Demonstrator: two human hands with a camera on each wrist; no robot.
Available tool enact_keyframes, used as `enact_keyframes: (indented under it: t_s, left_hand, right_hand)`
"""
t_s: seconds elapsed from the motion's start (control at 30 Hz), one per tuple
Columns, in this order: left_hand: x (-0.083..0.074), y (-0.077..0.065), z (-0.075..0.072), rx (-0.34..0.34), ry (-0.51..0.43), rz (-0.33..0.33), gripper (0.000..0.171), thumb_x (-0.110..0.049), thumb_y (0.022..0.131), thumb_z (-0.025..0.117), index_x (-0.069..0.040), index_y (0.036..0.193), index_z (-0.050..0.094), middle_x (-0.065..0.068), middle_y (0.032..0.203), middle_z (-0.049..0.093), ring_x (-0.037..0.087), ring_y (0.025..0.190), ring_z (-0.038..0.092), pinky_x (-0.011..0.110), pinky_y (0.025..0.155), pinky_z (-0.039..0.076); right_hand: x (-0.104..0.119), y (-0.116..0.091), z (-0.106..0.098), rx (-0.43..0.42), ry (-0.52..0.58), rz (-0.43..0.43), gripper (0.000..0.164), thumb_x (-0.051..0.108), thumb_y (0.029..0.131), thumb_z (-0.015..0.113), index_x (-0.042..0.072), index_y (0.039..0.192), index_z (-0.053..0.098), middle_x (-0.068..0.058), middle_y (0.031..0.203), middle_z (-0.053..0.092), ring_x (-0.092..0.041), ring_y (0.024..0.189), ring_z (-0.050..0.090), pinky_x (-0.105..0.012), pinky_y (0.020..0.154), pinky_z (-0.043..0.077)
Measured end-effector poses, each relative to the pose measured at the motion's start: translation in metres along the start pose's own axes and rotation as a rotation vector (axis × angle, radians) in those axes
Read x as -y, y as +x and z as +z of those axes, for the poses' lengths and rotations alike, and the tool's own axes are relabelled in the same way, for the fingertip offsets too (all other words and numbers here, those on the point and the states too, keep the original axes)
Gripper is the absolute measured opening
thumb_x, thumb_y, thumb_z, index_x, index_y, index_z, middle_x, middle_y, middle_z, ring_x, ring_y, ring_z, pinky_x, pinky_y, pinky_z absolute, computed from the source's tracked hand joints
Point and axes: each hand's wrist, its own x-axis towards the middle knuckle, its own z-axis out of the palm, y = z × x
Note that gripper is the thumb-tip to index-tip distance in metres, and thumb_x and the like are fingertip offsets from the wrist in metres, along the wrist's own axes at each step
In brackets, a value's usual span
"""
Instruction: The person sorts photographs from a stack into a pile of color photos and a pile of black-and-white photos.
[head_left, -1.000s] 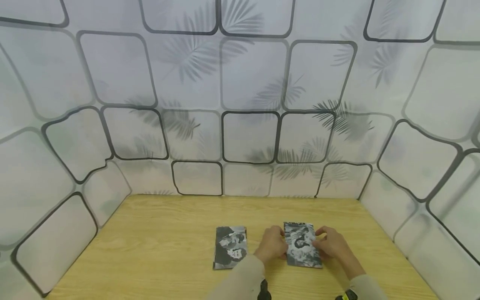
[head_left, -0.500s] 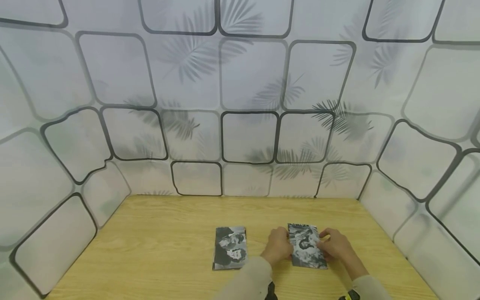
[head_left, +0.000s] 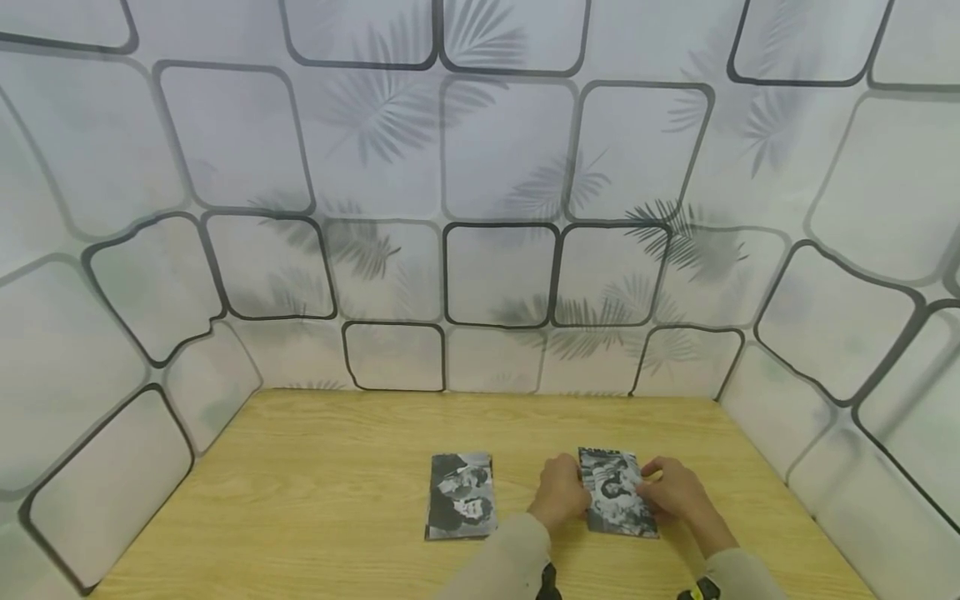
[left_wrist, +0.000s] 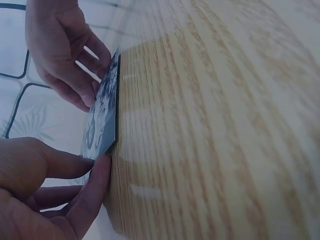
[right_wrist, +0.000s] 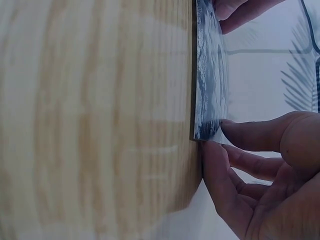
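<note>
A black-and-white photo card (head_left: 617, 496) lies on the wooden table, upright to my view and slightly slanted. My left hand (head_left: 561, 492) pinches its left edge; in the left wrist view the thumb and forefinger meet at a card corner. At the opposite edge my right hand (head_left: 675, 490) holds it, thumb on the printed face and a finger against the side, as the right wrist view shows. The card's dark edge runs close along the wood there. To the left lies another black-and-white photo card (head_left: 460, 497), with further edges peeking out beneath it.
The light wooden tabletop (head_left: 322, 475) extends to a pale curtain (head_left: 495, 275) with dark rounded outlines and leaf prints, which encloses the back and both sides. Dark bands sit at both sleeve cuffs.
Both hands have shifted slightly to the right with the photo card between them, mostly in the first half second. The card on the left has stayed in place.
</note>
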Motion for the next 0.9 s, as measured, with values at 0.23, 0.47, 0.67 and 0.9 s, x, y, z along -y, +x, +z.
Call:
enact_keyframes:
  t_s: [0.23,0.47,0.67,0.9]
  left_hand:
    - [-0.0017,0.0013,0.0018,0.014,0.0,-0.024,0.015,0.013,0.077,0.069,0.007,0.091,0.071,0.017,0.082,0.07,0.017,0.059,0.064,0.022,0.048,0.054]
    - [-0.0013,0.0022,0.0055,-0.008,0.036,0.009,0.013,0.013,0.075,0.069,0.001,0.071,0.068,0.01,0.068,0.067,0.016,0.054,0.059,0.022,0.043,0.048]
    - [-0.0014,0.0019,0.0061,-0.022,0.065,0.018,0.035,0.012,0.072,0.07,-0.01,0.053,0.051,0.002,0.054,0.059,0.013,0.048,0.045,0.022,0.04,0.035]
    - [0.0009,0.0022,0.004,-0.008,0.035,0.004,0.033,0.012,0.07,0.072,-0.007,0.053,0.052,0.009,0.056,0.059,0.013,0.05,0.038,0.023,0.044,0.035]
  right_hand:
    - [0.0008,-0.0013,-0.0019,0.006,-0.019,-0.006,0.04,0.005,0.088,0.071,-0.014,0.12,0.057,-0.027,0.098,0.068,-0.021,0.072,0.069,-0.034,0.06,0.064]
    - [-0.0004,-0.0002,-0.0053,0.011,-0.064,-0.01,0.038,0.007,0.089,0.071,-0.013,0.119,0.059,-0.026,0.098,0.067,-0.021,0.074,0.067,-0.033,0.059,0.063]
    - [-0.0004,0.0011,-0.0064,0.002,-0.095,0.003,0.035,0.008,0.088,0.071,-0.011,0.115,0.062,-0.019,0.088,0.066,-0.02,0.072,0.065,-0.03,0.058,0.062]
    - [-0.003,0.0032,-0.0075,-0.011,-0.2,-0.039,0.038,0.017,0.085,0.075,-0.008,0.111,0.065,-0.016,0.087,0.068,-0.022,0.072,0.063,-0.034,0.065,0.055]
